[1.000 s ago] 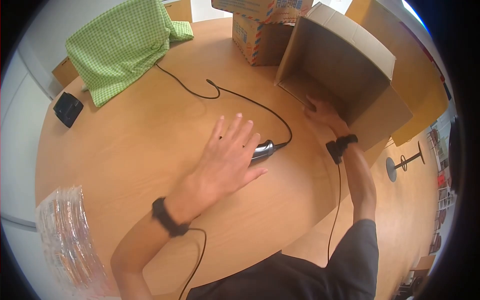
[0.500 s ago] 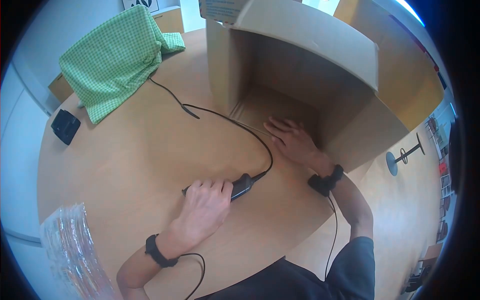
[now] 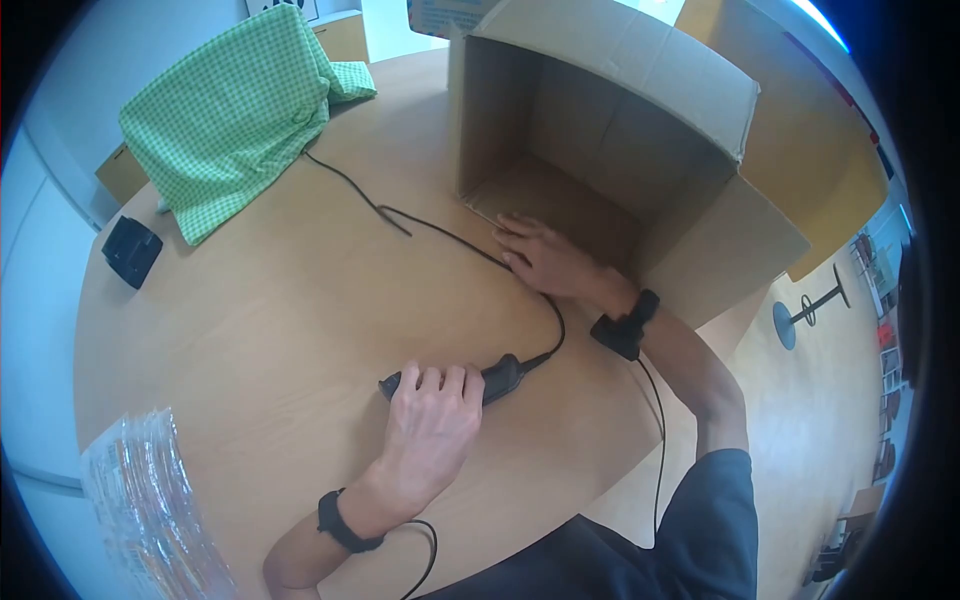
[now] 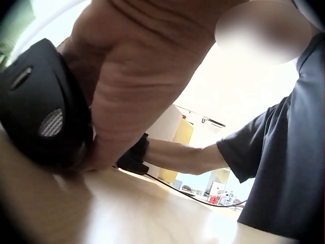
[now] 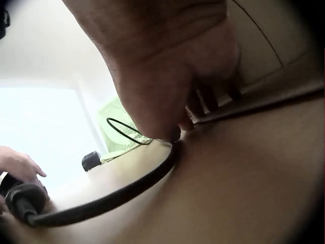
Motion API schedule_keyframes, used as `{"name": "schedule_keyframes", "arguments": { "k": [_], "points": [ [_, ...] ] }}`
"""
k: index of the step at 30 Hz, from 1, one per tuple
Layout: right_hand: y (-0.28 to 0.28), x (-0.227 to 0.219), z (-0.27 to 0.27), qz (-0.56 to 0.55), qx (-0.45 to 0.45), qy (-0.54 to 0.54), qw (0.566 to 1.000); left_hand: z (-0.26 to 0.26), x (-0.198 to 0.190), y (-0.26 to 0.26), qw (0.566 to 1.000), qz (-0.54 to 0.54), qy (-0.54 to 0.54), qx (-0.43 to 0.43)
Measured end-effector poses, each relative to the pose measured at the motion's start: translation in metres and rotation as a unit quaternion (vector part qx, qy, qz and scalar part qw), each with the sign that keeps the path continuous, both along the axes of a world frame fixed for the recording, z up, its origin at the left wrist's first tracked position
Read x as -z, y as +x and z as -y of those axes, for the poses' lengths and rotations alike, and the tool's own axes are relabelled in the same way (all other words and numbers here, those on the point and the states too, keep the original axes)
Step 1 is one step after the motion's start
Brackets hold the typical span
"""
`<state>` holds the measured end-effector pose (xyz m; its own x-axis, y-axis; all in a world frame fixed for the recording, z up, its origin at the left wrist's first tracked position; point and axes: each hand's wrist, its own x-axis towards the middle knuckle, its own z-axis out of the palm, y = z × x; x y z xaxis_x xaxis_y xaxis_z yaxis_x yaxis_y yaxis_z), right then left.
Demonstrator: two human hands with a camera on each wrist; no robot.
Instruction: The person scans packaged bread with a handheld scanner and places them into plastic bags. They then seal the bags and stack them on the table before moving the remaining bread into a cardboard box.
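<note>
In the head view my left hand (image 3: 432, 430) grips a black barcode scanner (image 3: 503, 380) from above, fingers curled over its body. The scanner lies low at the tabletop, its cable end pointing right. The left wrist view shows the scanner's dark housing (image 4: 48, 117) with a grey ribbed oval. My right hand (image 3: 555, 265) rests palm down with extended fingers at the lower front edge of an open cardboard box (image 3: 725, 240). The scanner's black cable (image 3: 560, 325) passes under that hand; in the right wrist view the cable (image 5: 117, 201) meets the thumb.
The box stands on its side, opening toward me, on a wooden table (image 3: 270, 330). A green checked cloth (image 3: 225, 125) covers something at the far left, near a small black stand (image 3: 132, 252). Clear plastic packets (image 3: 155, 500) lie front left. An airmail-patterned box (image 3: 445, 15) sits behind.
My left hand was spread above the scanner; it has curled round it and come nearer my body with it. The cardboard box stands turned more toward me. My right hand has shifted left along its edge.
</note>
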<state>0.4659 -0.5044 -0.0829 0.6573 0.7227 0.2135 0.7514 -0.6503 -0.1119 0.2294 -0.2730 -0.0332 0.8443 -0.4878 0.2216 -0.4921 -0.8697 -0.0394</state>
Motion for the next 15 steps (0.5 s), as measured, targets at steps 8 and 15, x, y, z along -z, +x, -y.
{"name": "schedule_keyframes", "arguments": {
  "k": [8, 15],
  "points": [
    [-0.100, -0.183, 0.007, 0.541, 0.215, -0.064, 0.811, 0.001, 0.006, -0.001, 1.000, 0.008, 0.002, -0.004],
    [-0.061, -0.236, 0.067, 0.330, 0.344, -0.166, 0.863, 0.000, 0.006, 0.000, 1.000, -0.002, -0.024, 0.004]
  ]
}}
